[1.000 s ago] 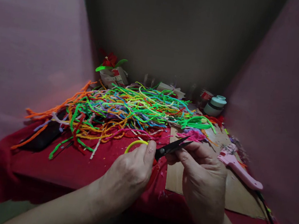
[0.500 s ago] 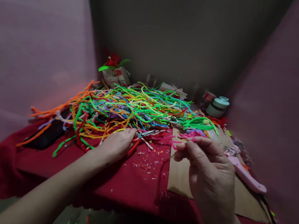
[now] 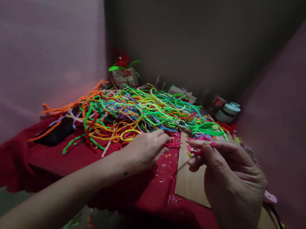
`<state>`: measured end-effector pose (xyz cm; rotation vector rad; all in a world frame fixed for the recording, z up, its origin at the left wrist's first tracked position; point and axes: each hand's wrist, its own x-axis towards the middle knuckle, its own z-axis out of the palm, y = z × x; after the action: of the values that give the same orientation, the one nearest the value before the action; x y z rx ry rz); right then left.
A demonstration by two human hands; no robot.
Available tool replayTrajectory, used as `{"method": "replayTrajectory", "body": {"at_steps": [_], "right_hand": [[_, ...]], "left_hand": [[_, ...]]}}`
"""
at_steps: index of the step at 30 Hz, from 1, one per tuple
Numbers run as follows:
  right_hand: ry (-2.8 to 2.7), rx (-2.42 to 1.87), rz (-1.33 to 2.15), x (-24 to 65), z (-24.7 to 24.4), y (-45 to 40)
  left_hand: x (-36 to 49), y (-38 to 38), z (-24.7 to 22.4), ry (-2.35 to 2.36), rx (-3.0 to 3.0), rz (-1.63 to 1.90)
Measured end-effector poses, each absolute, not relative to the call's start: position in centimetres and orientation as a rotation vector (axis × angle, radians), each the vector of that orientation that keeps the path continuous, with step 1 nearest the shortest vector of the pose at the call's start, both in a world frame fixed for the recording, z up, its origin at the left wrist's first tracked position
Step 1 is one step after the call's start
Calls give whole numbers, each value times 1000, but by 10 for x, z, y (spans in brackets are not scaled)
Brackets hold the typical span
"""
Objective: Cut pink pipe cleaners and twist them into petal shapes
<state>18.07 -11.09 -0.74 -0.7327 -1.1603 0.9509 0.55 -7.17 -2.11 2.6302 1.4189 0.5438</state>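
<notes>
My left hand [image 3: 147,149] is low over the red cloth, its fingers closed around the end of a pink fuzzy pipe cleaner [image 3: 175,145]. Behind its wrist lie scissors with a yellow handle loop [image 3: 129,135]; their blades are hidden under the hand. My right hand [image 3: 231,180], raised over the cardboard, pinches a bent pink pipe cleaner piece [image 3: 195,149] between thumb and fingers. Beyond both hands spreads a tangled heap of coloured pipe cleaners [image 3: 148,108]. A green looped piece [image 3: 209,129] sits at its right end.
A cardboard sheet [image 3: 191,188] lies on the red tablecloth [image 3: 137,194], with small clippings nearby. A pink-handled tool [image 3: 270,197] with a black cord is at right. At the back stand a pale jar [image 3: 228,112] and a red flower [image 3: 123,59]. A dark phone-like object [image 3: 57,132] lies left.
My left hand has let go of the scissors and moved right to the pink strand, uncovering the yellow handle. My right hand still pinches its pink piece. The view has shifted slightly.
</notes>
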Motion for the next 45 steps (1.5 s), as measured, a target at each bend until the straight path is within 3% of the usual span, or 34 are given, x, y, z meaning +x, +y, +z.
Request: {"method": "replayTrajectory", "body": {"at_steps": [3, 7, 17, 25, 39, 45], "right_hand": [[-1165, -707, 958, 185, -8, -107], [-1232, -735, 1053, 186, -18, -94], [-1200, -920, 1446, 178, -27, -71], [-1055, -947, 1477, 172, -32, -65], [-1159, -1050, 1229, 169, -40, -69], [-1202, -1086, 1204, 171, -40, -69]], "left_hand": [[-19, -63, -28, 1780, 2658, 249], [-46, -57, -41, 1838, 2671, -45], [-59, -49, -56, 1897, 2683, 20], [-52, -77, -44, 1910, 2630, 211], [-16, -95, -51, 2039, 2828, 10], [-18, -94, -50, 2021, 2936, 93]]}}
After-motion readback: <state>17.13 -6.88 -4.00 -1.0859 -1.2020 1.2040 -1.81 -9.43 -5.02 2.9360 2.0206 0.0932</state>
